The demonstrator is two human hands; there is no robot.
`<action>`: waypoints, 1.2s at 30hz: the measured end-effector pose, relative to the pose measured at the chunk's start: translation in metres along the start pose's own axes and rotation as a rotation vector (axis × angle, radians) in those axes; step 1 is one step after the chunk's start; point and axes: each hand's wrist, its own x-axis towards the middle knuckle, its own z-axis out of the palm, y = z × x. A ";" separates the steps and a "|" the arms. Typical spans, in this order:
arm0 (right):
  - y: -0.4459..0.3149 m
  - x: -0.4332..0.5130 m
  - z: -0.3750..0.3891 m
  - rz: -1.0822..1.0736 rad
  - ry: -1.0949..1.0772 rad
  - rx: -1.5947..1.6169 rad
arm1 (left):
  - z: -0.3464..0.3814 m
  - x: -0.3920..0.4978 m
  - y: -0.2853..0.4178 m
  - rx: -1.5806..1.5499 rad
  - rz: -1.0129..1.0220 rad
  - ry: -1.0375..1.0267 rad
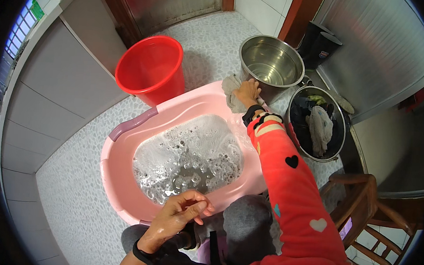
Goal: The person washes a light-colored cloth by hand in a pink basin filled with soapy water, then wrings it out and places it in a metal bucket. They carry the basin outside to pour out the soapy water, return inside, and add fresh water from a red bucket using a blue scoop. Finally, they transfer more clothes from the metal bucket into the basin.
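A pink plastic tub (116, 177) with foamy grey water (196, 149) stands before me. My right hand (248, 93) reaches to its far right corner and rests on a wet grey cloth (231, 91) that lies over the rim, close to a round metal pot (271, 59). Whether those fingers grip the cloth I cannot tell. My left hand (187, 211) hovers wet above the tub's near edge, fingers loosely curled, holding nothing.
A red plastic bucket (150, 70) stands behind the tub. At the right are a bucket of dark and pale cloths (319, 128), black rubber boots (319, 46) and a wooden chair (356, 210). A tiled wall (50, 104) runs along the left.
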 end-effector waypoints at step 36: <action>0.178 -0.234 -0.115 -0.098 -0.158 0.019 | 0.004 0.117 -0.037 0.398 0.000 0.026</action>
